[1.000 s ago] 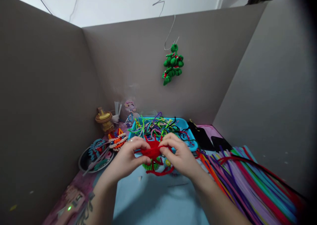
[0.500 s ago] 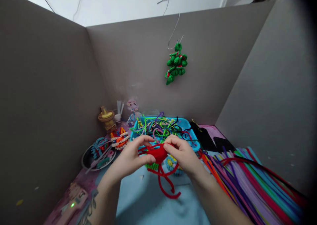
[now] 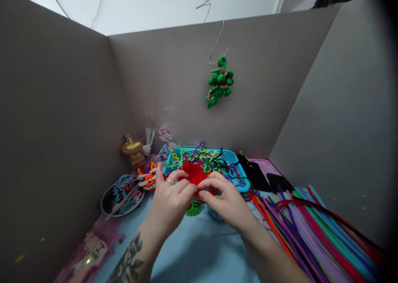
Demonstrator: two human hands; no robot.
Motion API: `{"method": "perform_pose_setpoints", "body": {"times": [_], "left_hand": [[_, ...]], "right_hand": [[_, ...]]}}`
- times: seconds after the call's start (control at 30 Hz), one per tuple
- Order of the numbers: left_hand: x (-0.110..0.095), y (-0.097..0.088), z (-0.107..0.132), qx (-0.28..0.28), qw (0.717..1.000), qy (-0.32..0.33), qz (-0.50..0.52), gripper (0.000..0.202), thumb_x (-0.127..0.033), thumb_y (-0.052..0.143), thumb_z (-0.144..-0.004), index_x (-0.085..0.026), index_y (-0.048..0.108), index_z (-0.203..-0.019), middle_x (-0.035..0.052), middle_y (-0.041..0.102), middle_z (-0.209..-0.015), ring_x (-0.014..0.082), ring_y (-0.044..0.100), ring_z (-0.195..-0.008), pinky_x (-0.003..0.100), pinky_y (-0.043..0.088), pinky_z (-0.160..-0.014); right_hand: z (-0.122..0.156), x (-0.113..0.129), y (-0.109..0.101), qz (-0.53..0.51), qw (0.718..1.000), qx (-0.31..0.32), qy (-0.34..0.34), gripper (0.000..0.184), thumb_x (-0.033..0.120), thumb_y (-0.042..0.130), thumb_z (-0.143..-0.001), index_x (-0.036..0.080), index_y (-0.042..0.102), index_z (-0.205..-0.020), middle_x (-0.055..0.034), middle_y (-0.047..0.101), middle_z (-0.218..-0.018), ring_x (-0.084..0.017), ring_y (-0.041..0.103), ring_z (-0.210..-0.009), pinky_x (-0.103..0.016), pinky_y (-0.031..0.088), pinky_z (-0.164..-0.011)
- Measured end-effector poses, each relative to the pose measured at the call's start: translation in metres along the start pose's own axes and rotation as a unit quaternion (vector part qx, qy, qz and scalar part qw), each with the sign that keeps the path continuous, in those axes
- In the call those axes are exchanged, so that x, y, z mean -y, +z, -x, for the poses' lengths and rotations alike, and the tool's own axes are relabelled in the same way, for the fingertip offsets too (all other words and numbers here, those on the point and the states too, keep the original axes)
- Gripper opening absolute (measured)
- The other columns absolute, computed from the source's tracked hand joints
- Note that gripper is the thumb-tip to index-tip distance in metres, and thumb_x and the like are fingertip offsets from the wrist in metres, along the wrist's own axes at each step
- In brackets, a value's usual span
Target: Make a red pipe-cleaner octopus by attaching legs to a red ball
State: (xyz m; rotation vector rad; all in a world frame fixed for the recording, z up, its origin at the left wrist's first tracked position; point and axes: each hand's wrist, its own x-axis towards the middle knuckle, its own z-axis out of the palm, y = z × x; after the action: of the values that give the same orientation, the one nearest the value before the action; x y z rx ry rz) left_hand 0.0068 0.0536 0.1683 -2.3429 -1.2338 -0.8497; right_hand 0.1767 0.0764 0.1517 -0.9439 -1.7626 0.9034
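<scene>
Between both hands is a red pipe-cleaner piece, a rounded fuzzy body with short stems poking up from its top edge. My left hand, with a ring on one finger, pinches its lower edge and has one finger raised. My right hand pinches the same piece at its lower right, the fingertips of the two hands nearly meeting. The fingers cover the piece's underside. Just below the hands sits a small green fuzzy figure with an eye. A blue fuzzy piece lies beside it, partly hidden by my right hand.
A blue tray of pipe-cleaner scraps stands behind my hands. Long coloured pipe cleaners spread at the right. At the left are a metal bowl and a brown lidded cup. A green ornament hangs before the grey partition.
The red piece has been turned over, so its dangling strands no longer show below and short stems point up. My left hand has rolled over, its back now facing me.
</scene>
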Motion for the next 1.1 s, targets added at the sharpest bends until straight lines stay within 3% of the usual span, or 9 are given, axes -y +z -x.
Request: {"method": "perform_pose_setpoints", "body": {"times": [0.1,0.2,0.43,0.67,1.1], "left_hand": [[-0.0002,0.0019,0.0012,-0.016,1.0,0.012,-0.015,0.011,-0.019,0.057,-0.085,-0.023,0.064,-0.078,-0.0035,0.07,-0.07,0.0202,0.062,-0.092,0.059,-0.005,-0.11],[0.0006,0.0007,0.0023,-0.023,0.999,0.025,-0.026,0.013,-0.015,0.054,-0.086,-0.021,0.061,-0.078,-0.0042,0.069,-0.067,0.0192,0.062,-0.093,0.056,-0.007,-0.111],[0.0019,-0.0034,0.0032,-0.006,0.992,0.113,-0.05,0.027,-0.008,0.043,-0.089,-0.024,0.06,-0.076,-0.0059,0.071,-0.07,0.0144,0.061,-0.097,0.053,-0.011,-0.112],[0.0017,-0.0023,0.0018,0.0,0.994,0.099,-0.034,0.028,-0.006,0.042,-0.089,-0.024,0.06,-0.078,-0.0048,0.07,-0.07,0.0152,0.061,-0.098,0.054,-0.012,-0.111],[0.0063,0.004,0.0035,0.005,0.998,0.061,-0.003,0.023,-0.009,0.047,-0.088,-0.022,0.059,-0.074,-0.0042,0.067,-0.065,0.017,0.061,-0.096,0.058,-0.008,-0.11]], "right_hand": [[0.0004,0.0008,-0.0003,0.002,1.0,-0.002,0.027,0.008,0.014,0.062,-0.073,0.019,0.067,-0.074,-0.0014,0.056,-0.08,-0.014,0.053,-0.071,-0.025,0.043,-0.061],[-0.0001,0.0019,-0.0014,-0.003,1.0,0.009,0.029,0.009,0.014,0.058,-0.074,0.018,0.066,-0.075,-0.0012,0.055,-0.078,-0.014,0.052,-0.072,-0.025,0.042,-0.064],[-0.0017,0.0005,-0.0009,0.0,0.997,0.055,0.046,0.013,0.009,0.053,-0.072,0.019,0.06,-0.076,0.0013,0.053,-0.074,-0.013,0.05,-0.068,-0.024,0.04,-0.061],[-0.0003,-0.0004,0.0029,-0.033,0.995,0.078,0.056,0.016,0.005,0.05,-0.072,0.02,0.05,-0.077,0.004,0.046,-0.07,-0.011,0.043,-0.065,-0.022,0.036,-0.058],[0.0005,-0.0048,0.0067,-0.053,0.995,0.066,0.051,0.012,0.009,0.051,-0.075,0.02,0.048,-0.078,0.0039,0.046,-0.07,-0.012,0.044,-0.065,-0.022,0.037,-0.059]]}}
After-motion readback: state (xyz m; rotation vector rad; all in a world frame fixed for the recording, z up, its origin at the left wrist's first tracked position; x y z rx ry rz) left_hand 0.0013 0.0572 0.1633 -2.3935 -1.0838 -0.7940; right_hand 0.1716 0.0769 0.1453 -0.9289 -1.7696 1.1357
